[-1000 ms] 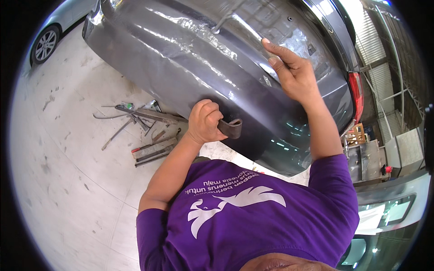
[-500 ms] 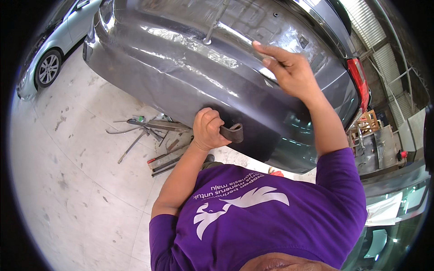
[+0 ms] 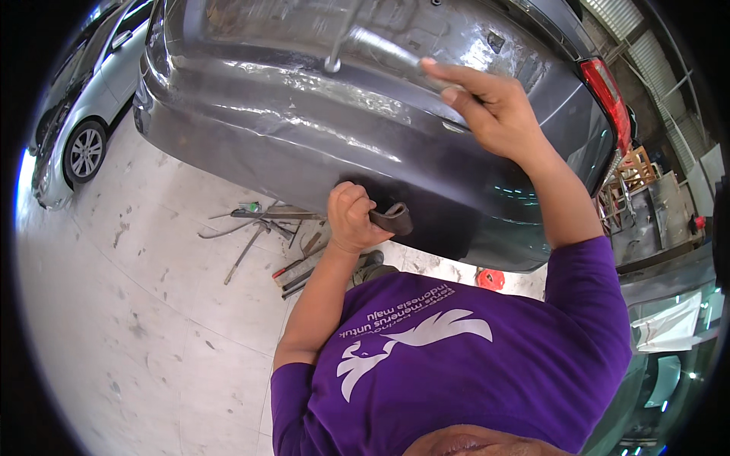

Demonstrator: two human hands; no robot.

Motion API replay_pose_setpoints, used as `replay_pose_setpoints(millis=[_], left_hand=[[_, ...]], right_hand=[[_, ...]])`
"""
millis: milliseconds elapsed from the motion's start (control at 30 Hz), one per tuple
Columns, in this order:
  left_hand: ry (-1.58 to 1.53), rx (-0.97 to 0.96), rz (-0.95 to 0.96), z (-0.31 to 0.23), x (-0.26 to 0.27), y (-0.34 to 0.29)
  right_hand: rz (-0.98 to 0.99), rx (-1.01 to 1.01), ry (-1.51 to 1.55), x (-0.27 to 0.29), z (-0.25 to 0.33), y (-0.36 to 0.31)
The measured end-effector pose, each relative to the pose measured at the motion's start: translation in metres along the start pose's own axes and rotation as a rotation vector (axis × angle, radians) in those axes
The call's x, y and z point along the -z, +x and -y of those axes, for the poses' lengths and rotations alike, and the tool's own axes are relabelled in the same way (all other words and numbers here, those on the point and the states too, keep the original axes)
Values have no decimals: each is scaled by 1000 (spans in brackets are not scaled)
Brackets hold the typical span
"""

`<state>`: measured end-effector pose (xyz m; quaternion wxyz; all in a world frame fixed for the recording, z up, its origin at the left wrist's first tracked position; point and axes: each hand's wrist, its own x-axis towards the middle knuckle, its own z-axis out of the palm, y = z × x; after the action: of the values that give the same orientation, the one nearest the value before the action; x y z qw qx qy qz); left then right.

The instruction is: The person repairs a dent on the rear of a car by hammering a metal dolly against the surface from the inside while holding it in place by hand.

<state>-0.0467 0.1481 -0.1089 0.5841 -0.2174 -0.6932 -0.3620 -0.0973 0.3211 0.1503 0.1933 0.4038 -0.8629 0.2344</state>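
A dark grey car tailgate panel (image 3: 258, 140) with shiny, uneven patches spreads in front of me. My right hand (image 3: 498, 106) is closed on the handle of a body hammer (image 3: 385, 47), above the right part of the panel. The hammer's long, slim head ends in a small round face over the shiny ridge; I cannot tell if it touches. At the panel's lower edge, my left hand (image 3: 353, 218) is closed round a dark, bent flat metal bar (image 3: 397, 219). The bar's curved end sticks out to the right of my fingers, and the rest is hidden.
Several hand tools (image 3: 262, 228) lie on the pale, stained floor (image 3: 152, 304) below the panel. A red object (image 3: 490, 280) is on the floor near me. A silver car (image 3: 95, 129) stands at the far left. A red tail light (image 3: 606, 99) borders the panel's right side.
The view has turned slightly, so the tail light and silver car sit differently. The hammer is a little blurred and its head has shifted slightly left. Both hands keep their holds.
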Motion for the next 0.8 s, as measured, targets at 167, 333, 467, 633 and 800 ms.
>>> replay_pose_setpoints(millis=[167, 333, 467, 633, 800], left_hand=[[-32, -29, -24, 2, 2, 1], [-60, 18, -58, 2, -5, -8], [-37, 9, -89, -1, -3, -4], [-37, 0, -85, 0, 0, 2], [-20, -12, -115, 0, 0, 1]], right_hand=[[-30, 33, 80, -6, -7, -13], [-1, -92, 76, -20, 6, 2], [-20, -16, 32, -36, 7, 32], [-14, 15, 52, -55, 7, 53], [-22, -1, 27, -63, 13, 70]])
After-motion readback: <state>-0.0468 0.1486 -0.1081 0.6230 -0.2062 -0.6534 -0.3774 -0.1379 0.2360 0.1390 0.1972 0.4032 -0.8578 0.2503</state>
